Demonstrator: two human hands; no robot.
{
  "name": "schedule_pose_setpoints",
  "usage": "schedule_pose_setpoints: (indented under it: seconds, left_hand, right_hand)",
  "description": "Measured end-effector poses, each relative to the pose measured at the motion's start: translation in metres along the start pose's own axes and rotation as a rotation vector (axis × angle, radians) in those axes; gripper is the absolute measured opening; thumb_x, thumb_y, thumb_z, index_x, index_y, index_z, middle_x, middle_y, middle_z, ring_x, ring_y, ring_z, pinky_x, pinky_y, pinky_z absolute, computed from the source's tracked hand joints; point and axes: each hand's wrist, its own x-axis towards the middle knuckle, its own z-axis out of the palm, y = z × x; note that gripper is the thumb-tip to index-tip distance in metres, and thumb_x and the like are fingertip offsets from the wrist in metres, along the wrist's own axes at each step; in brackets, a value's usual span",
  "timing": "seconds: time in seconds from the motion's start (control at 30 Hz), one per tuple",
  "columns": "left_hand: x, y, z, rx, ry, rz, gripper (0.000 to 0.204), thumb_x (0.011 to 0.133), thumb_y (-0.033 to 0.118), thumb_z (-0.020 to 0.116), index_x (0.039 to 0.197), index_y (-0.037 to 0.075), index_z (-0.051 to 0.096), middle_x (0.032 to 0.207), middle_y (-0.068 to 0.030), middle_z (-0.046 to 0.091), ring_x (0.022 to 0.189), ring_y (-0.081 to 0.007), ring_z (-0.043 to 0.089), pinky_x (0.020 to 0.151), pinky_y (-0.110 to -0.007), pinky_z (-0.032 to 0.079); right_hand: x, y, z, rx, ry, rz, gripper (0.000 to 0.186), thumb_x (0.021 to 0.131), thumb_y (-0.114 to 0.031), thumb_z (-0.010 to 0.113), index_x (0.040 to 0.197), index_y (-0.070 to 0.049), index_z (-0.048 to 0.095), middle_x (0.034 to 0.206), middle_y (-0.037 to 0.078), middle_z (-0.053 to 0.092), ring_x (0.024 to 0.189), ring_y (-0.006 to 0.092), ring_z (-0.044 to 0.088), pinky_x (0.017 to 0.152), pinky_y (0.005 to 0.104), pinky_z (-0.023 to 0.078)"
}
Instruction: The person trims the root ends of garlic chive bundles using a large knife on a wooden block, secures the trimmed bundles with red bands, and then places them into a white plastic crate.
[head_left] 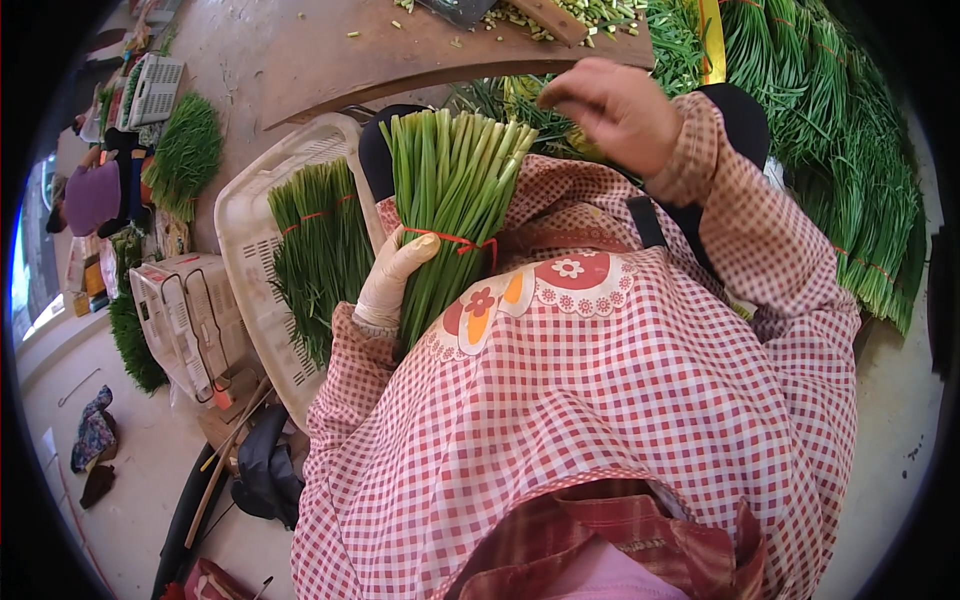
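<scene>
1. The left hand (395, 275) grips a bundle of green stalks (450, 180) above the lap, beside the white crate (236, 200); thumb pressed in front, other fingers hidden behind.
2. The right hand (610, 115) is raised, apart from the bundle; its fingers are bent and blurred, so I cannot tell whether they pinch anything.
3. Tying looks done: a red band (462, 241) circles the held bundle, which is not yet in the crate.

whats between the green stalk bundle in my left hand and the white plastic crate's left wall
The head view shows another red-tied green bundle inside the crate, plus a black-clothed knee.
</scene>
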Motion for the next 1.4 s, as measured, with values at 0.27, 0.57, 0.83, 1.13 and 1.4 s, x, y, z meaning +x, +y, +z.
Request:
schedule_pose_setpoints:
  seconds: [0.27, 0.57, 0.83, 1.13, 1.4]
  left_hand:
    - [-0.006, 0.010, 0.015, -0.077, -0.020, 0.004, 0.047, 0.080, 0.027, 0.067, 0.114, -0.001, 0.053, 0.101, -0.0075, 0.062, 0.088, -0.0149, 0.060, 0.080, -0.027, 0.049]
    - [-0.004, 0.008, 0.006, -0.141, -0.038, -0.029, 0.046, 0.079, 0.026, 0.068, 0.115, 0.000, 0.053, 0.101, -0.0064, 0.062, 0.086, -0.0129, 0.060, 0.079, -0.027, 0.049]
    - [-0.014, -0.005, -0.038, 0.001, -0.014, 0.101, 0.044, 0.080, 0.021, 0.064, 0.114, -0.003, 0.053, 0.089, -0.0011, 0.060, 0.075, -0.0069, 0.054, 0.071, -0.020, 0.045]
    - [-0.055, 0.069, -0.007, 0.461, 0.059, 0.379, 0.067, 0.058, 0.015, 0.082, 0.116, -0.002, 0.052, 0.107, -0.0084, 0.061, 0.096, -0.0165, 0.058, 0.087, -0.031, 0.045]
    - [-0.026, -0.003, 0.032, 0.987, 0.293, 0.523, 0.081, 0.053, 0.029, 0.086, 0.120, 0.002, 0.049, 0.106, -0.0130, 0.057, 0.100, -0.0280, 0.052, 0.090, -0.037, 0.042]
  right_hand:
    - [0.003, -0.058, 0.040, 0.335, -0.082, -0.073, 0.022, 0.077, -0.014, 0.069, 0.093, -0.001, 0.063, 0.082, 0.010, 0.062, 0.075, 0.0218, 0.060, 0.068, 0.0319, 0.049]
    - [0.019, -0.081, 0.039, 0.947, -0.233, 0.302, 0.012, 0.086, -0.008, 0.058, 0.094, 0.000, 0.054, 0.078, 0.009, 0.063, 0.063, 0.0135, 0.063, 0.057, 0.0266, 0.051]
    - [0.011, 0.008, -0.037, 0.562, -0.034, 0.352, 0.028, 0.089, -0.018, 0.056, 0.110, 0.001, 0.051, 0.098, 0.014, 0.062, 0.089, 0.0202, 0.062, 0.076, 0.0322, 0.054]
    - [0.022, -0.043, 0.022, 1.140, -0.024, 0.471, 0.064, 0.095, -0.051, 0.035, 0.139, -0.005, 0.030, 0.134, 0.015, 0.043, 0.125, 0.0257, 0.040, 0.104, 0.0347, 0.032]
    - [0.018, -0.025, 0.102, 0.835, 0.023, 0.416, 0.042, 0.092, -0.036, 0.047, 0.115, -0.002, 0.053, 0.107, 0.015, 0.061, 0.100, 0.0249, 0.059, 0.089, 0.0337, 0.044]
